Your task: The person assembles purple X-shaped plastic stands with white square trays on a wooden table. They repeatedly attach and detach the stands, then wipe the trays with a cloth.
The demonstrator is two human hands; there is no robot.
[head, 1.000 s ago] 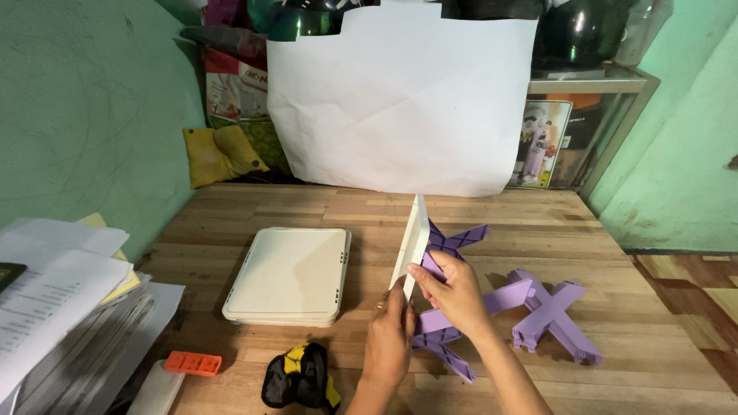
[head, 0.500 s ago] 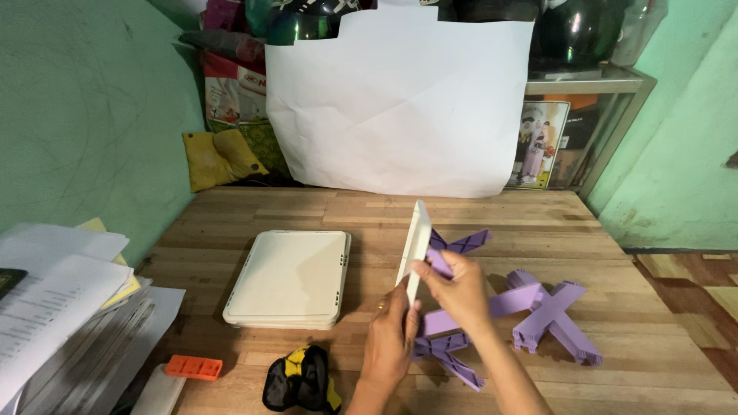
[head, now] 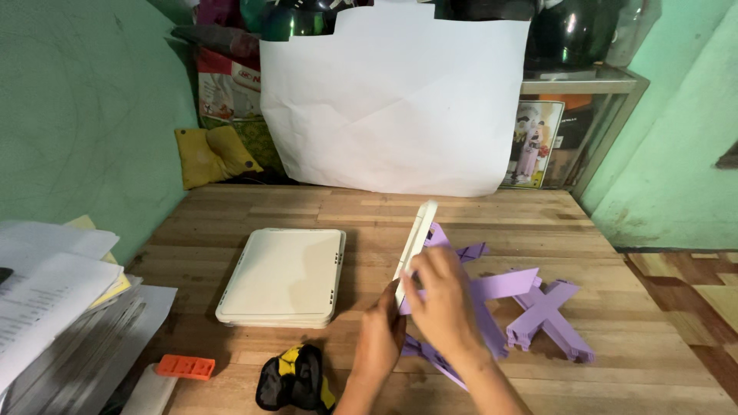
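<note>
Wooden table [head: 584,230] carries a stack of cream panels [head: 280,277] at left. At centre, a cream panel [head: 415,242] stands on edge against a purple cross-brace [head: 500,286]. Left hand [head: 378,338] pinches the panel's near edge; right hand [head: 438,296] wraps fingers around the brace.

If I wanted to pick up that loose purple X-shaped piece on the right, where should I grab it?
Probably best by one arm of the purple X piece, coming down from above. It lies flat on the table, apart from both hands, so its four straight arms stick out free. A pinch across a narrow arm near the middle crossing should keep it from tipping.
</note>
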